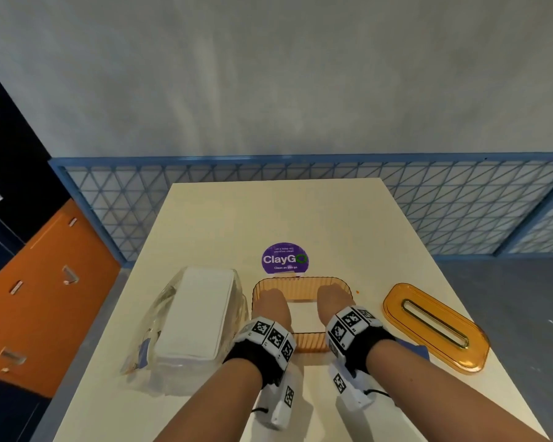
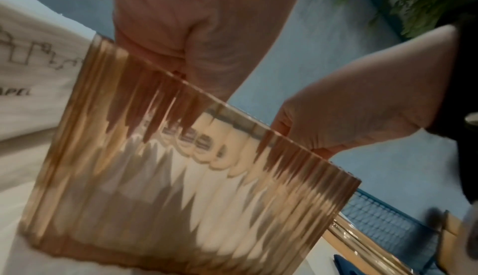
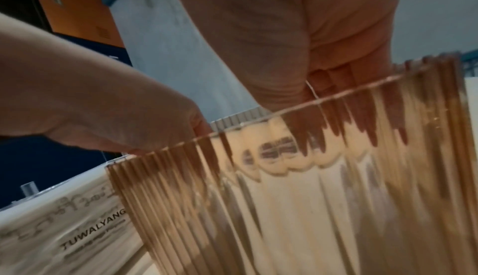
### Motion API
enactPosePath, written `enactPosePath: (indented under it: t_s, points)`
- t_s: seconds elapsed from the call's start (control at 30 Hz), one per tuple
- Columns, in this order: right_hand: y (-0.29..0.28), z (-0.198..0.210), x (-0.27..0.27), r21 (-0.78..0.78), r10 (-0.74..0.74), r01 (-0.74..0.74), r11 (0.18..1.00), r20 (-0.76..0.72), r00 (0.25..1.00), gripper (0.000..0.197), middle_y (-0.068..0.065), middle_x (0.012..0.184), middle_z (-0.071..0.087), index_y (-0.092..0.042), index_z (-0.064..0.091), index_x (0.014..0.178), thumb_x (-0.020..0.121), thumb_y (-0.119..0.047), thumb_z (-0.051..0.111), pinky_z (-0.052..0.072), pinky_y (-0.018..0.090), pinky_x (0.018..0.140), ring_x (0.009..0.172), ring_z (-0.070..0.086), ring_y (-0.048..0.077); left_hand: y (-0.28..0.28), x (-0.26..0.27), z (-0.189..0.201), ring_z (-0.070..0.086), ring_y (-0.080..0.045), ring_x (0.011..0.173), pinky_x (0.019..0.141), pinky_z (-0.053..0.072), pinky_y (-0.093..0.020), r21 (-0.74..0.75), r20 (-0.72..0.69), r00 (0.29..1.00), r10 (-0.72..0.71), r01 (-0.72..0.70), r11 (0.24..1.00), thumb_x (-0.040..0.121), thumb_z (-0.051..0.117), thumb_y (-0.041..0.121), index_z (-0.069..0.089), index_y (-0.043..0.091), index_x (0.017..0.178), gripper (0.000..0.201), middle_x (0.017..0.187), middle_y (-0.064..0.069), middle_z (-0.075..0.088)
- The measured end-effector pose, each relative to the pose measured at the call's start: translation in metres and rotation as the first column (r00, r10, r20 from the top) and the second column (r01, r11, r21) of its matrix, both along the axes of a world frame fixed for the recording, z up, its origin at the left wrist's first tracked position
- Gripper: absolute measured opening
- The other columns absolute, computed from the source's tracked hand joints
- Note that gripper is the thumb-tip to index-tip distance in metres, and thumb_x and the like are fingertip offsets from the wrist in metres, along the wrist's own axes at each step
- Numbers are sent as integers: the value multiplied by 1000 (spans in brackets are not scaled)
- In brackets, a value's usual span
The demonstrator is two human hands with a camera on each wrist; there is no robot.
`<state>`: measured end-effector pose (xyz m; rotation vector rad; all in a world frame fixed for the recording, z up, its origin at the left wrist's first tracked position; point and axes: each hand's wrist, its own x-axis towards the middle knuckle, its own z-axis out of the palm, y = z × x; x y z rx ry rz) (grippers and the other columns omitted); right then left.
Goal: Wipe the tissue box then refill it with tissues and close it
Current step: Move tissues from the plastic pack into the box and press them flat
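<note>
The amber ribbed tissue box [image 1: 300, 287] stands open at the centre of the cream table [image 1: 332, 218], just at 6 o'clock from a purple round sticker [image 1: 284, 258]. Both hands reach down into it: the left hand [image 1: 271, 306] at its 9 o'clock end, the right hand [image 1: 334, 303] at its 3 o'clock end. A white stack of tissues [image 1: 302, 315] lies inside between them. The fingers of both hands are hidden below the rim and blurred through the ribbed wall, so I cannot tell how they are set. The amber slotted lid [image 1: 434, 327] lies flat at 3 o'clock from the box, apart from it. A clear plastic pack of tissues [image 1: 195, 314] sits at 9 o'clock, just beside the box.
</note>
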<state>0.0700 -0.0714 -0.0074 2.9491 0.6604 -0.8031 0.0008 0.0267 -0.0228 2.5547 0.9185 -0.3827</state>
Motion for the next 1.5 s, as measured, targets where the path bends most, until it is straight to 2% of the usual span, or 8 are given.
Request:
enactPosePath:
  t_s: [0.17,0.27,0.33,0.5,0.67,0.77,1.27,1.5]
  points:
    - [1,-15,4,-112,83,-94,989,-97,992,38,13,128,57,-1,52,124,89,-15,57,49,32,94,116,58,28,4,-1,-3,59,-27,116,91,48,-28,-97,-84,996,13,-21,995,96,43,5,59,-2,116,26,126,-15,60]
    - [2,-6,7,-51,76,-80,995,-78,994,25,15,130,56,-1,57,115,94,-11,49,47,30,95,119,56,27,5,0,3,58,-27,117,93,47,-28,-138,-42,999,25,-31,990,96,42,6,61,-4,98,21,126,-15,60]
    - [1,4,14,47,63,-63,997,-5,998,19,15,127,58,-2,61,100,94,-6,44,46,30,96,118,56,28,7,1,8,57,-27,116,94,46,-30,-137,83,996,45,-33,990,95,40,4,61,-3,110,27,125,-16,60]
    - [-21,15,33,335,-75,19,942,156,985,30,14,120,61,-7,61,113,91,-8,41,46,34,90,111,56,29,30,-21,25,55,-24,108,83,47,-33,33,430,897,102,-128,991,94,39,9,60,8,116,31,117,-9,61]
    - [-40,3,32,270,-82,54,961,94,992,37,16,132,47,-4,43,131,95,-12,39,42,34,95,119,49,29,55,-54,3,38,-28,123,91,41,-40,270,253,939,234,-301,915,96,42,36,44,13,129,41,133,-8,41]
    - [-44,-4,32,230,-92,92,969,-9,996,32,19,124,56,0,51,122,94,-8,37,49,33,86,106,58,30,60,-64,-12,38,-28,124,92,41,-40,303,170,939,300,-339,891,91,44,51,39,13,132,56,135,-7,38]
    - [-46,-7,30,136,13,-23,990,67,998,31,16,123,61,-1,56,117,95,-9,37,45,29,84,113,58,29,57,-67,-11,43,-24,121,87,47,-37,365,104,955,279,-298,882,95,40,10,41,12,127,32,130,-6,41]
    - [-46,-7,31,100,48,-53,994,57,997,31,16,123,61,1,57,117,95,-8,37,45,30,81,113,58,29,67,-72,8,52,-22,116,89,49,-31,314,133,952,277,-306,899,95,42,6,45,7,121,26,127,-9,47]
